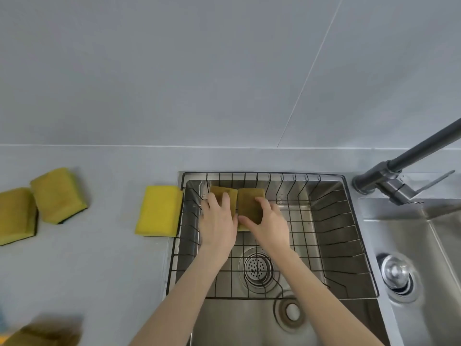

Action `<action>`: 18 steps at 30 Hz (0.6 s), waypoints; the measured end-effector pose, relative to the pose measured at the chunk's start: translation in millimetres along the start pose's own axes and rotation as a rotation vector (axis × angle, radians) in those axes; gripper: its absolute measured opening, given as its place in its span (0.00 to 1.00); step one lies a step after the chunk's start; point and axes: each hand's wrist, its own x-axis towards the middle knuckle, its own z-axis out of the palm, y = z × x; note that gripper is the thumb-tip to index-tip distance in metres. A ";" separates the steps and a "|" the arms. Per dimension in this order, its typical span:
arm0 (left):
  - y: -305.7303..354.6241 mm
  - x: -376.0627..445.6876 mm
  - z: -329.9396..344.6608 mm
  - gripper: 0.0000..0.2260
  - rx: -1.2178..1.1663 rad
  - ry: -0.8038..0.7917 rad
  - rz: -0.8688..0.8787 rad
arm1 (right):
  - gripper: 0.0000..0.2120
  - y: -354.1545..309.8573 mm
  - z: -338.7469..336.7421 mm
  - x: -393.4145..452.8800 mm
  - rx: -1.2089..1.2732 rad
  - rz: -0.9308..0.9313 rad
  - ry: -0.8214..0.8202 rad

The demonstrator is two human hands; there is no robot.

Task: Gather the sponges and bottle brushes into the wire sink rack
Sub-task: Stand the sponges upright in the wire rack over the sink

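A black wire sink rack (331, 216) sits in the left steel basin. Two yellow-brown sponges lie side by side at its far left end. My left hand (219, 221) rests flat on the left sponge (224, 192), fingers spread over it. My right hand (268, 224) grips the right sponge (249, 203), thumb at its near edge. A bright yellow sponge (158, 213) lies on the counter against the rack's left rim. Two more yellow sponges with dark scouring pads, one (58, 194) beside the other (16, 216), lie at the far left. No bottle brush is visible.
A dark faucet (389, 176) stands at the back right between the basins. The right basin (429, 233) has a steel drain plug (396, 272). A blurred brownish object (45, 333) lies at the counter's bottom left corner. A grey tiled wall rises behind.
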 end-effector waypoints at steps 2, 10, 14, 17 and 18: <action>-5.0 -0.4 6.6 0.24 0.039 0.010 -0.002 | 0.30 0.6 8.2 -0.7 0.000 -0.012 -0.004; -15.2 -1.2 18.0 0.24 0.072 0.015 0.038 | 0.24 0.5 21.5 -3.8 0.047 -0.086 0.030; -17.1 -1.5 20.3 0.23 0.053 -0.002 0.041 | 0.24 -1.9 23.1 -3.8 0.027 -0.085 0.046; -17.9 -2.4 20.0 0.22 0.016 0.012 0.050 | 0.23 -3.3 24.1 -3.1 0.001 -0.079 0.038; -17.2 -3.0 19.5 0.21 0.002 0.002 0.053 | 0.23 -3.2 24.3 -2.7 -0.008 -0.074 0.028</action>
